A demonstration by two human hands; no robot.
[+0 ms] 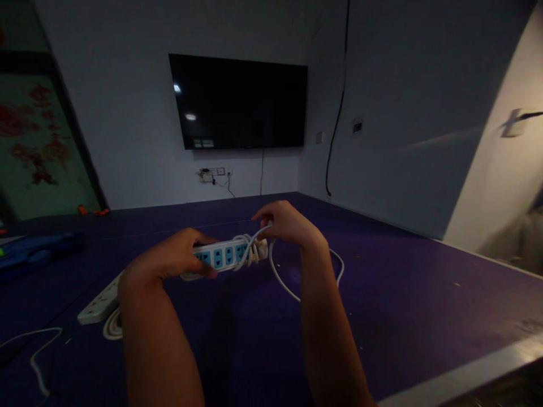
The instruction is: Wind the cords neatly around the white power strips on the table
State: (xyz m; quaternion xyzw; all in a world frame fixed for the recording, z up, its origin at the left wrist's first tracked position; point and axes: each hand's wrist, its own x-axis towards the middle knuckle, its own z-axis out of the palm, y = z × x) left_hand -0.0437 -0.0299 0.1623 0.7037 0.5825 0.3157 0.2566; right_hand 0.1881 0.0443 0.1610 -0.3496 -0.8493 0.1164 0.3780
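My left hand grips the near end of a white power strip with blue sockets, held level above the dark floor. Its white cord is looped several times round the strip's right end. My right hand is closed on the cord just above those loops. A slack bight of cord hangs down to the right of my right wrist.
A second white power strip with a coiled cord lies on the purple floor at left. A loose white wire lies at the far left. A dark TV hangs on the wall ahead. Blue things lie at left.
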